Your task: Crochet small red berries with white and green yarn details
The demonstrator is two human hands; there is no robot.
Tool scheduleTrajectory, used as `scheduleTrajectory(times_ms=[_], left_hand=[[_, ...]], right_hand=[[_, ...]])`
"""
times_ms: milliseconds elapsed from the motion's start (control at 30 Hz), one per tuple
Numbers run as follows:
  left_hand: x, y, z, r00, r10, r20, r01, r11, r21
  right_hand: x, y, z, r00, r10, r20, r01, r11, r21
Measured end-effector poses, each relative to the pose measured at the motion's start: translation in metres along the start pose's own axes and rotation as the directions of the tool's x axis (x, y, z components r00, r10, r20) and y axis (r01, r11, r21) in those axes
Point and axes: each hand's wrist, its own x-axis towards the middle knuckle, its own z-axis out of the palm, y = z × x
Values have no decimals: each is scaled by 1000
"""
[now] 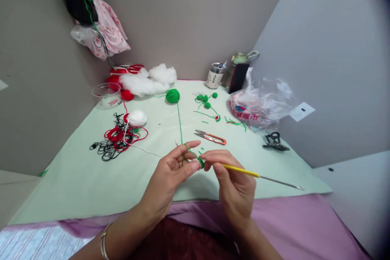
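Note:
My left hand (175, 168) pinches a small crocheted piece (200, 163) in green, with some white and red showing, between thumb and fingers. Green yarn (180, 124) runs from the green yarn ball (172, 96) down over the raised left index finger. In my right hand (233, 180) is a crochet hook (243, 170) with a yellow handle, held like a pen. One metal end points out to the right; the other meets the crocheted piece, its tip hidden by the fingers. Orange thread snips (211, 137) lie just beyond both hands.
Tangled black and red yarn (117, 138) and a white yarn ball (137, 118) lie at left, white stuffing (146, 81) behind. Small green crocheted balls (207, 105) sit at centre back. A plastic bag (258, 105), phone (239, 78), pen tin (214, 77) and black clip (274, 142) stand at right.

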Motion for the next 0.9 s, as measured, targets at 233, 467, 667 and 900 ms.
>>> scheduleTrajectory(times_ms=[233, 467, 667, 900], left_hand=[[5, -5, -4, 985, -170, 32, 173, 966, -190], [4, -1, -3, 999, -52, -11, 51, 994, -99], [1, 0, -2, 999, 3, 44, -5, 999, 37], [1, 1, -3, 1000, 6, 14, -7, 997, 81]], right_hand=[[-13, 4, -9, 970, -222, 97, 241, 916, -320], [1, 4, -3, 993, 116, -21, -111, 979, 173], [-2, 9, -1, 980, 197, -23, -186, 954, 236], [0, 12, -4, 955, 296, 3, -273, 877, 396]])
